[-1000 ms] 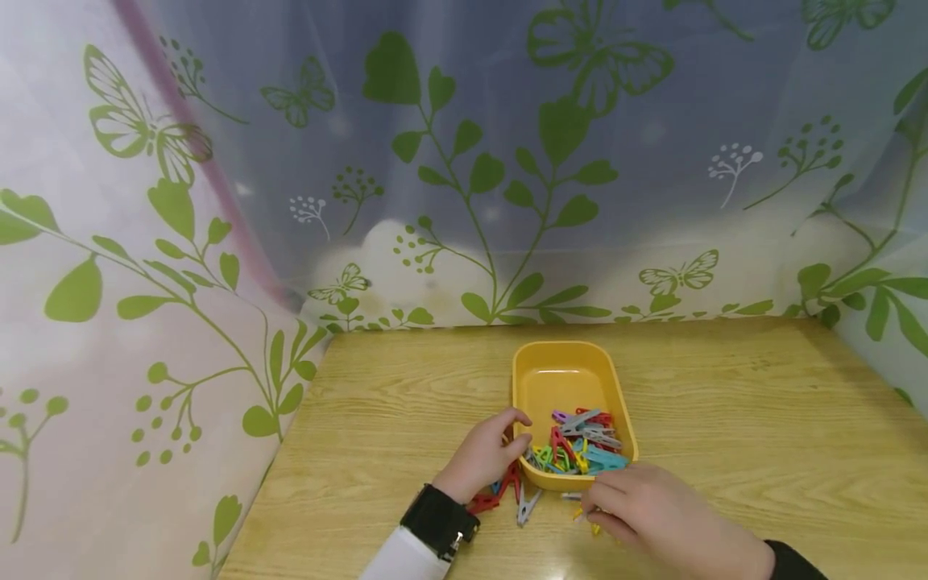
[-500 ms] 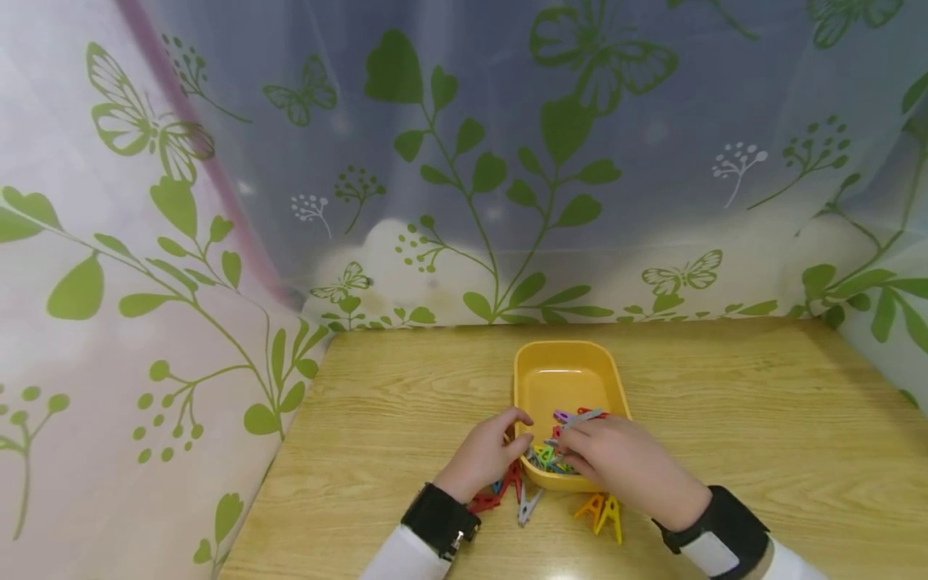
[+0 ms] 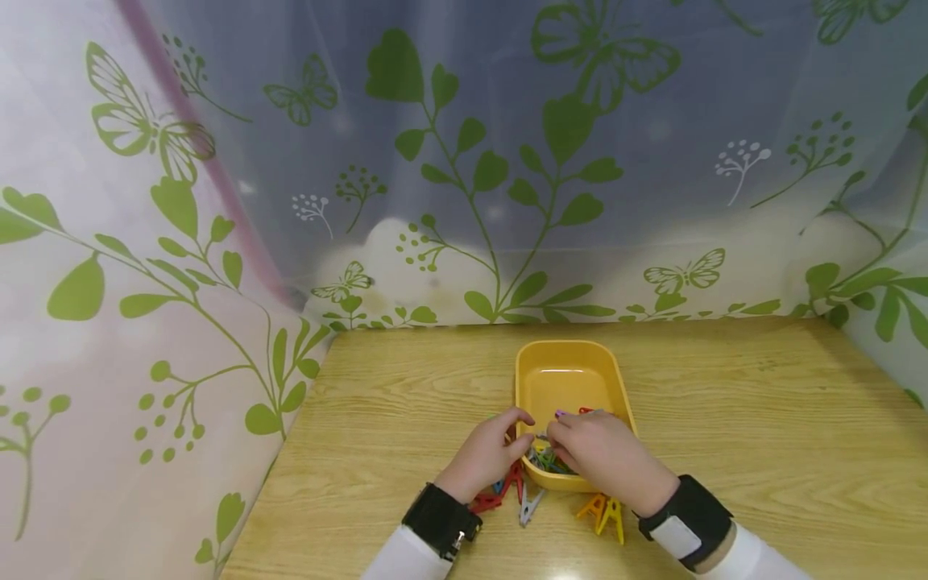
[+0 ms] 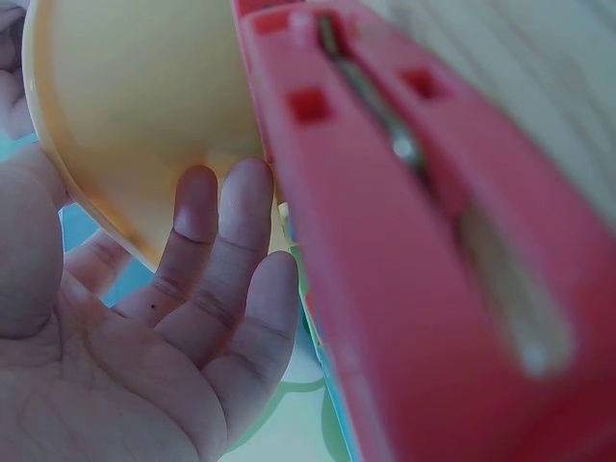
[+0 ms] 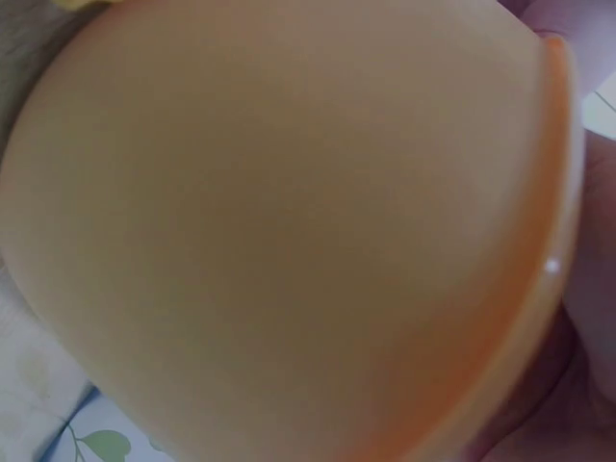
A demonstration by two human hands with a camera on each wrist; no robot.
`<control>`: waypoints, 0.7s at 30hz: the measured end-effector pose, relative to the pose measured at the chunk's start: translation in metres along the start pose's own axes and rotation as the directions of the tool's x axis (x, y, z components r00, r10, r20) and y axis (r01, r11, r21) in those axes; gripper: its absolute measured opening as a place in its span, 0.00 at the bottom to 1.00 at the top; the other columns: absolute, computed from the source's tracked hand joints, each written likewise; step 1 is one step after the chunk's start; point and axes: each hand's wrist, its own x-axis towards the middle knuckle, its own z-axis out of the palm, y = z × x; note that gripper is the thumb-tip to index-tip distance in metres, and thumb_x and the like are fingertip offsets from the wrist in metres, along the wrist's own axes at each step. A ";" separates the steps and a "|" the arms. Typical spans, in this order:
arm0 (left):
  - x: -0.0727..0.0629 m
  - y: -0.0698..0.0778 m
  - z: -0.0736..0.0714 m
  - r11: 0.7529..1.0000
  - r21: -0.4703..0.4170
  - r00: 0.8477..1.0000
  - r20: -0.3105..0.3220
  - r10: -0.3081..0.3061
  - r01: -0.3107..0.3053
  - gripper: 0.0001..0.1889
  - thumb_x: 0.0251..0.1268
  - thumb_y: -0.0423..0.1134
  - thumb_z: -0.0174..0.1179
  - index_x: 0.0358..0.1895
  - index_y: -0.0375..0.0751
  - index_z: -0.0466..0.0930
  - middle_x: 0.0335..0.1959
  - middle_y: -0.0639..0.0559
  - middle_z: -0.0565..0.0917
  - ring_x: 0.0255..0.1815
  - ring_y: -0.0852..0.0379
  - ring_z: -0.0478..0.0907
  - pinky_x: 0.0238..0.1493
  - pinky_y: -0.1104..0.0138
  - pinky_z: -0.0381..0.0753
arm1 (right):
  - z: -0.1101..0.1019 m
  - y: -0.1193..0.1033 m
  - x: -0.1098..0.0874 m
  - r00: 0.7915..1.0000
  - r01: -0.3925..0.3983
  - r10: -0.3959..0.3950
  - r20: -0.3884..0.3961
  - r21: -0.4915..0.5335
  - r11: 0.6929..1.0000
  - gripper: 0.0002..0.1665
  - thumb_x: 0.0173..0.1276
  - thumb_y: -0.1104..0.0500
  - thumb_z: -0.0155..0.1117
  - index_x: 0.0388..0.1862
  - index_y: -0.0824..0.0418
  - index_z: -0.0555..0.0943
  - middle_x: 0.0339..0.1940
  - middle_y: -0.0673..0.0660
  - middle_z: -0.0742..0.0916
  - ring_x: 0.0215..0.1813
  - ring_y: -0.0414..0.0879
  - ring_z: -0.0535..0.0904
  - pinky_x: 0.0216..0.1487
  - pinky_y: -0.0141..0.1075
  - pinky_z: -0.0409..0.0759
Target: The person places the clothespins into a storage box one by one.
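Note:
A yellow plastic tray (image 3: 565,385) stands on the table, with mixed coloured clothespins (image 3: 545,461) in its near end. My left hand (image 3: 482,455) holds its left side, thumb and index finger over the rim. In the left wrist view the other fingers (image 4: 245,217) lie along the outer wall, beside a large red clothespin (image 4: 356,221). My right hand (image 3: 605,455) reaches down into the tray among the clothespins. Its fingertips are hidden, and the right wrist view shows mostly the tray's outer wall (image 5: 269,212).
By the tray's near left corner lie red clothespins (image 3: 487,503) and a grey clothespin (image 3: 531,507). An orange clothespin (image 3: 593,506) and a yellow clothespin (image 3: 613,519) lie before its near right corner. A patterned curtain (image 3: 464,242) encloses the wooden table (image 3: 406,379).
From in front of the tray, my right hand has moved over the rim and in among the clothespins, then slightly left. The orange and yellow clothespins came into view. My left hand stays put.

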 end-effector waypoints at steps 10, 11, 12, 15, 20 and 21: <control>0.000 0.000 0.000 1.000 -0.005 1.000 -0.002 -0.001 0.001 0.12 0.77 0.43 0.60 0.58 0.46 0.80 0.30 0.57 0.73 0.26 0.64 0.70 0.27 0.70 0.69 | 0.003 0.003 -0.006 1.000 -0.010 0.011 -0.010 0.039 0.999 0.12 0.62 0.55 0.79 0.33 0.52 0.81 0.32 0.47 0.86 0.35 0.42 0.86 0.35 0.38 0.82; 0.000 0.000 0.000 1.000 -0.006 1.000 -0.002 -0.001 0.001 0.12 0.77 0.43 0.60 0.58 0.46 0.80 0.30 0.57 0.74 0.27 0.64 0.70 0.27 0.70 0.69 | 0.002 0.004 -0.008 1.000 -0.009 0.009 -0.014 0.041 0.999 0.12 0.62 0.55 0.79 0.34 0.52 0.82 0.33 0.47 0.87 0.36 0.42 0.86 0.35 0.39 0.82; 0.000 0.000 0.000 1.000 -0.007 1.000 -0.003 -0.001 0.001 0.12 0.77 0.43 0.60 0.58 0.46 0.80 0.30 0.57 0.74 0.27 0.64 0.70 0.28 0.70 0.69 | 0.000 0.004 -0.009 1.000 -0.010 0.010 -0.017 0.043 0.999 0.11 0.62 0.55 0.79 0.35 0.53 0.82 0.33 0.47 0.87 0.35 0.41 0.85 0.35 0.39 0.82; 0.000 0.000 0.000 1.000 -0.010 1.000 -0.003 -0.002 0.002 0.12 0.77 0.42 0.60 0.58 0.46 0.79 0.30 0.57 0.74 0.28 0.64 0.71 0.28 0.70 0.70 | -0.006 0.006 -0.013 1.000 -0.013 0.014 -0.024 0.053 0.999 0.11 0.63 0.57 0.79 0.39 0.55 0.84 0.35 0.48 0.88 0.34 0.40 0.84 0.35 0.38 0.82; 0.000 0.000 0.001 1.000 -0.008 1.000 -0.002 -0.008 0.008 0.13 0.77 0.43 0.60 0.58 0.46 0.79 0.31 0.57 0.74 0.28 0.63 0.71 0.29 0.70 0.70 | -0.016 0.009 -0.024 0.999 -0.019 0.022 -0.049 0.063 0.998 0.11 0.62 0.58 0.79 0.35 0.54 0.82 0.30 0.45 0.83 0.28 0.36 0.77 0.31 0.34 0.77; 0.000 0.000 0.001 1.000 -0.005 1.000 -0.003 -0.009 0.009 0.13 0.77 0.43 0.60 0.58 0.46 0.80 0.31 0.57 0.74 0.29 0.63 0.71 0.29 0.70 0.70 | -0.018 0.009 -0.027 0.998 -0.025 0.028 -0.048 0.064 0.998 0.11 0.61 0.58 0.79 0.35 0.53 0.82 0.30 0.44 0.82 0.27 0.35 0.75 0.30 0.34 0.76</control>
